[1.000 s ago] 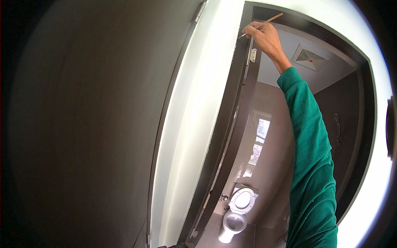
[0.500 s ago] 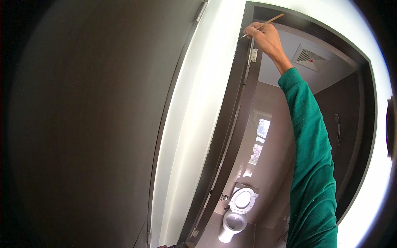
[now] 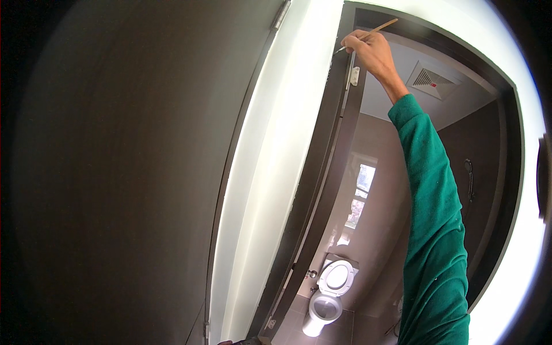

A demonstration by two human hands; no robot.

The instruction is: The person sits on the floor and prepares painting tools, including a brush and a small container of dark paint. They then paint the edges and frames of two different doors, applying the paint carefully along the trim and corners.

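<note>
My right hand [image 3: 370, 50], reaching high in a green sleeve, pinches a thin paintbrush [image 3: 384, 26] with a light wooden handle. Its handle end points up and right, while the tip points down and left at the dark door frame [image 3: 322, 123]. The tip is at the frame, close to its border with the white wall [image 3: 276, 138]; whether it touches is too small to tell. Pale specks run along that border. I see no clear left hand; a small dark shape [image 3: 248, 341] at the bottom edge cannot be made out.
A large dark door panel [image 3: 126, 172] fills the left side. A metal hinge [image 3: 355, 76] sits below my hand. Through the doorway are a toilet [image 3: 325, 307] with its lid raised, a ceiling vent [image 3: 432, 80] and a hand shower [image 3: 470, 175] on the right wall.
My right hand and the paintbrush appear very slightly further right, along with the frame beside them. The grip stays the same.
</note>
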